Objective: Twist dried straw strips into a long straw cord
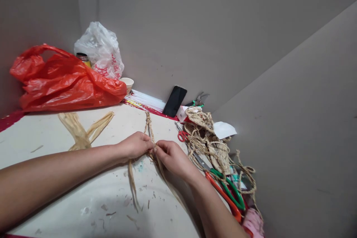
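My left hand and my right hand meet at the middle of the white table, both pinched on a braid of dried straw strands. The plaited part runs away from my hands toward the wall. Loose strand ends trail from under my hands toward me. A bundle of flat straw strips lies to the left of my left hand, untouched.
A red plastic bag and a white plastic bag sit at the back left, with a paper cup beside them. A black phone leans on the wall. Straw rope, red scissors and orange and green scissors crowd the right.
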The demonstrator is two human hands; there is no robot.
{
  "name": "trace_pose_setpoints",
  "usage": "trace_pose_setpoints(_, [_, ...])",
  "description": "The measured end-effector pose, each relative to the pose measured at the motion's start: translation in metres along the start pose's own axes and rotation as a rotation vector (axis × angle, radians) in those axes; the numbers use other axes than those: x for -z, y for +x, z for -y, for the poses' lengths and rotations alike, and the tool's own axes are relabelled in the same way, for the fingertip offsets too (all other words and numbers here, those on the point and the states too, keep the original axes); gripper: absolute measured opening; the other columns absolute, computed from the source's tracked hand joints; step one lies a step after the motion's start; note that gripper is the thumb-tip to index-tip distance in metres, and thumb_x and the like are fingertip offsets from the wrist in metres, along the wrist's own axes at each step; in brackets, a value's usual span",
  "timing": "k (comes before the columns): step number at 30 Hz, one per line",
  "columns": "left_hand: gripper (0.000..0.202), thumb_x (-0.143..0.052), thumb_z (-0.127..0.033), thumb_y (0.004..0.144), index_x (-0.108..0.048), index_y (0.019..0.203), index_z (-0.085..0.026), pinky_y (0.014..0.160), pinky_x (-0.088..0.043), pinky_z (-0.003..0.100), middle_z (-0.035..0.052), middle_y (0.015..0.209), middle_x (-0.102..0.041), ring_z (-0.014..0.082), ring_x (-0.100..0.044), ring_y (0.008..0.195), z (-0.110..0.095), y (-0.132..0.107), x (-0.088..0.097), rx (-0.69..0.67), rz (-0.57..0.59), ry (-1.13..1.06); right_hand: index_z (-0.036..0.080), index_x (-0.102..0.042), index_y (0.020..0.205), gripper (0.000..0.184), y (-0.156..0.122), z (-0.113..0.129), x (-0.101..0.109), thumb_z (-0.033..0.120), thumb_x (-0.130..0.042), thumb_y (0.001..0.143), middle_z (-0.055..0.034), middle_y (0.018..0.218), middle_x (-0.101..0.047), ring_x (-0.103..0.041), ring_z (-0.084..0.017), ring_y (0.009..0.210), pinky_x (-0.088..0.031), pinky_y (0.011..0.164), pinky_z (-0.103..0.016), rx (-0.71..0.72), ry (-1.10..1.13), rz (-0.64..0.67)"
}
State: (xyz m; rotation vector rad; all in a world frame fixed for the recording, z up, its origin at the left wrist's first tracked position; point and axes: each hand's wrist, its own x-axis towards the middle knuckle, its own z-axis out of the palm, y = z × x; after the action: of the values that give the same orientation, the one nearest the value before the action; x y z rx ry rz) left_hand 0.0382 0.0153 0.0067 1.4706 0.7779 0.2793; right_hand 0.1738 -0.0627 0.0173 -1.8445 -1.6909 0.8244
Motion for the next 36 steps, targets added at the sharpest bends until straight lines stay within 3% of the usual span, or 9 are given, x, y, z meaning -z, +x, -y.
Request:
trace_pose_setpoints(6, [0.016,-0.045,-0.025,0.064,-0.047,0.051,-0.016,0.046,-0.025,0.020,-0.0051,0.046,-0.042,0.0062,-0.031,0.043,0.009,0.006,-0.001,-0.069,-0.039,0.009,0.017,-0.047,0.061,0.026,-0.006,0.002,0.007,0.028,-0.044,0.084,0.0012,0.058,-0.050,-0.040,-0.011,0.055,-0.027,0.050,-0.022,0.035,-0.205,-0.025])
trace_pose_setpoints(10, [0.017,-0.045,-0.025,0.064,-0.048,0.051,-0.016,0.045,-0.024,0.021,-0.0046,0.046,-0.044,0.0067,-0.033,0.044,0.009,0.005,-0.002,-0.075,-0.049,0.005,0.017,-0.047,0.059,0.028,-0.007,0.008,0.007,0.028,-0.043,0.084,0.0017,0.054,-0.048,-0.041,-0.010,0.052,-0.029,0.048,-0.021,-0.038,-0.059,0.012])
trace_pose_setpoints(15, [0.014,-0.044,-0.020,0.063,-0.048,0.050,-0.016,0.042,-0.021,0.020,-0.0054,0.043,-0.043,0.0059,-0.032,0.040,0.006,0.001,-0.002,-0.061,-0.025,-0.111,0.016,-0.052,0.064,0.030,-0.010,0.018,-0.010,0.026,-0.034,0.087,0.0025,0.045,-0.048,-0.042,-0.010,0.038,-0.029,0.041,-0.021,-0.163,0.092,0.088])
trace_pose_setpoints(21, [0.024,-0.047,-0.022,0.065,-0.035,0.045,-0.019,0.036,-0.010,0.023,-0.0090,0.036,-0.026,0.0044,-0.018,0.033,-0.001,-0.006,-0.001,0.016,0.005,-0.182,0.015,-0.061,0.071,0.028,-0.016,0.027,-0.025,0.022,-0.038,0.086,-0.0108,0.071,-0.068,-0.059,-0.017,0.060,-0.033,0.055,-0.025,-0.077,-0.391,-0.103])
trace_pose_setpoints(23, [0.021,-0.051,-0.023,0.065,-0.041,0.047,-0.018,0.036,-0.011,0.023,-0.0085,0.036,-0.031,0.0043,-0.021,0.033,-0.003,-0.008,-0.001,0.033,0.021,-0.188,0.015,-0.062,0.077,0.028,-0.021,0.033,-0.025,0.022,-0.037,0.087,-0.0127,0.076,-0.069,-0.060,-0.019,0.064,-0.032,0.056,-0.026,-0.051,-0.491,-0.095])
trace_pose_setpoints(25, [0.014,-0.055,-0.023,0.064,-0.051,0.053,-0.015,0.036,-0.012,0.022,-0.0075,0.036,-0.037,0.0043,-0.024,0.033,-0.005,-0.008,0.000,0.040,0.035,-0.203,0.016,-0.061,0.074,0.028,-0.027,0.039,-0.021,0.022,-0.037,0.088,-0.0107,0.072,-0.068,-0.058,-0.017,0.060,-0.031,0.054,-0.026,0.005,-0.506,0.001])
trace_pose_setpoints(29, [0.010,-0.057,-0.024,0.064,-0.056,0.060,-0.015,0.036,-0.010,0.023,-0.0089,0.033,-0.034,0.0047,-0.021,0.031,-0.008,-0.009,0.002,0.038,0.066,-0.258,0.017,-0.053,0.060,0.031,-0.035,0.044,0.004,0.030,-0.044,0.087,-0.0023,0.058,-0.059,-0.049,-0.012,0.053,-0.030,0.051,-0.023,0.094,-0.280,0.183])
trace_pose_setpoints(34, [0.019,-0.061,-0.029,0.066,-0.050,0.057,-0.017,0.035,-0.011,0.023,-0.0101,0.033,-0.031,0.0044,-0.020,0.030,-0.008,-0.009,0.006,0.022,0.120,-0.303,0.017,-0.055,0.071,0.032,-0.017,0.023,0.021,0.044,-0.046,0.086,-0.0006,0.060,-0.056,-0.050,-0.013,0.056,-0.036,0.052,-0.023,-0.027,0.126,-0.234])
trace_pose_setpoints(36, [0.019,-0.061,-0.031,0.067,-0.051,0.059,-0.017,0.035,-0.011,0.023,-0.0097,0.035,-0.033,0.0042,-0.020,0.030,-0.007,-0.008,0.007,0.006,0.141,-0.306,0.017,-0.056,0.080,0.030,-0.007,0.014,0.014,0.046,-0.050,0.083,-0.0010,0.066,-0.058,-0.052,-0.013,0.060,-0.038,0.053,-0.022,-0.057,0.303,-0.200])
